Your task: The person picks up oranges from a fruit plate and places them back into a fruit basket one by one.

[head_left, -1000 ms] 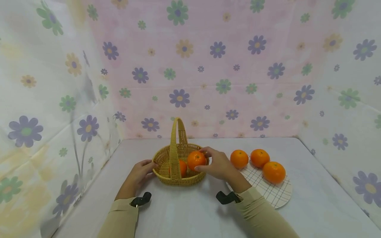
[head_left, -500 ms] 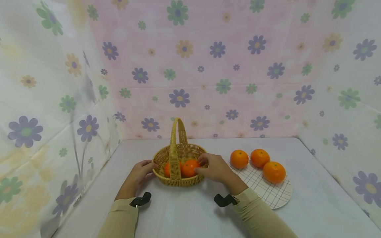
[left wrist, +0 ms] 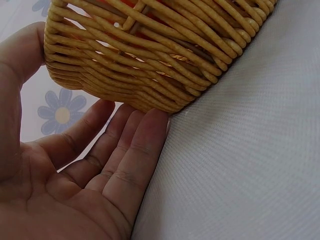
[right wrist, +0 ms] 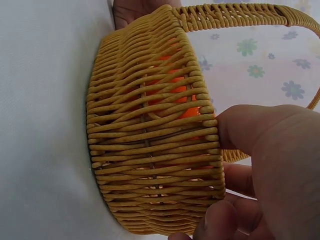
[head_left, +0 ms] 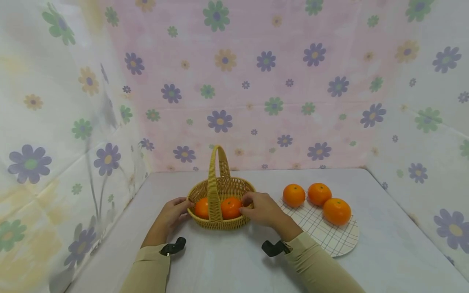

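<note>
A yellow-brown wicker basket (head_left: pixel 227 224) with a tall arched handle stands on the table. Inside it lie two oranges, the left orange (head_left: pixel 201 208) partly behind the handle and the right orange (head_left: pixel 230 208) beside it. My left hand (head_left: pixel 175 212) holds the basket's left end, thumb at the rim and fingers against the lower side in the left wrist view. Reaching over the right rim, my right hand (head_left: pixel 264 209) has thumb and fingers at the right orange's right side. In the right wrist view, the woven wall hides most of the fruit.
To the right, a round white plate (head_left: pixel 338 244) with a grid pattern lies on the white table (head_left: pixel 227 264). Three more oranges (head_left: pixel 337 211) are on and around it. Flower-printed cloth (head_left: pixel 253 118) rises behind the table and on both sides.
The right hand has lowered its orange from near the rim to the basket's bottom and shifted slightly left. The other orange has moved left behind the handle. The left hand has stayed put.
</note>
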A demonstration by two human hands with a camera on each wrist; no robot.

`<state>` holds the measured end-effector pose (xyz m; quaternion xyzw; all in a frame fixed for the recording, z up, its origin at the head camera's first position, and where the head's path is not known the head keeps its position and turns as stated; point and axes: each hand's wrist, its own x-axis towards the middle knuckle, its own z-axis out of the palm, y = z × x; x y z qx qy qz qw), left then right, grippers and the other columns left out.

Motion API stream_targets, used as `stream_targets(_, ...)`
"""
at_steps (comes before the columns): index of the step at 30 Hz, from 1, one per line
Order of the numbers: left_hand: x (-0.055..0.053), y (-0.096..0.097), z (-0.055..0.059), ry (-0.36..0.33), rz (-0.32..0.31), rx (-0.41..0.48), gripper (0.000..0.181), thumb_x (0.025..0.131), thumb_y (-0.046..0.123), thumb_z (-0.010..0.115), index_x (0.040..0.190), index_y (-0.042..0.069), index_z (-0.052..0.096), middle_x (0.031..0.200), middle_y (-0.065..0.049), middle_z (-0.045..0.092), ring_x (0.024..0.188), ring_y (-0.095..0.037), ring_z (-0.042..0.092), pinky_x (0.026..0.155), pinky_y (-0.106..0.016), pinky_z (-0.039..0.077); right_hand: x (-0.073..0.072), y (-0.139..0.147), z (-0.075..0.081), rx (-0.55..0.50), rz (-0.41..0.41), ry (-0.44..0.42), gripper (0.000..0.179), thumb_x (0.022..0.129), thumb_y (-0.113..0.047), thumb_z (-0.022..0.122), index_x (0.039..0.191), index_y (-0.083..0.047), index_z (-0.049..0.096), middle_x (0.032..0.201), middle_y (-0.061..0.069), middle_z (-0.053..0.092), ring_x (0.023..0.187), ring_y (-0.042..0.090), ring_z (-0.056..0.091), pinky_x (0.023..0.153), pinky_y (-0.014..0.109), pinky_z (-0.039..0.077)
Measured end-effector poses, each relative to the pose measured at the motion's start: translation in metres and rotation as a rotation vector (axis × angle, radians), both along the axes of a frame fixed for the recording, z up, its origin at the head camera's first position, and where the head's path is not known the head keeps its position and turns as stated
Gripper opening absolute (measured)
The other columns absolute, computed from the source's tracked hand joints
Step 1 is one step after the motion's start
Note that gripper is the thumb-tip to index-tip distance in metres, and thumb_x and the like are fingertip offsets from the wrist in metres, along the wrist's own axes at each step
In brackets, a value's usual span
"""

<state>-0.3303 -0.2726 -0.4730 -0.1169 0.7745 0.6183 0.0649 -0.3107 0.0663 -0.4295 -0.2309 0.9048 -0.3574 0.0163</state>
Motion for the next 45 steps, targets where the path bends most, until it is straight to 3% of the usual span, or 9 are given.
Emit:
stream_targets(12,0.002,-0.0002,0.0044,-0.001,-0.004,-0.002,0.063,0.092,0.033,0.071,0.145,0.003,0.053,0.146,-0.019,0.056,0.13,-0.031,0.057,0.116,-0.049,0.047,-0.0019,-0.0016,-0.004,-0.011,0.034,-0.007,0.023,0.098,-0.031,0.067,0.117,-0.018,0.07,0.106,-0.004,0.073,0.097,0.014,0.065,0.085,0.037,0.058)
stream_targets(23,0.0014,-0.001,0.0017,0.01,-0.01,-0.007,0.062,0.093,0.033,0.07,0.144,0.002,0.053,0.147,-0.019,0.056,0.129,-0.03,0.058,0.112,-0.044,0.05,-0.0022,-0.0027,-0.0039,-0.004,0.064,-0.048,0.018,0.1,-0.03,0.066,0.112,-0.02,0.073,0.103,-0.008,0.07,0.091,0.014,0.061,0.079,0.031,0.057)
stream_targets(45,0.0042,0.0005,0.0031,-0.001,-0.003,0.017,0.062,0.091,0.032,0.072,0.143,0.002,0.054,0.147,-0.019,0.056,0.128,-0.031,0.059,0.111,-0.045,0.051,-0.0021,0.0028,0.0005,-0.003,0.044,0.002,0.017,0.097,-0.03,0.069,0.111,-0.021,0.074,0.105,-0.009,0.072,0.097,0.012,0.062,0.086,0.035,0.056)
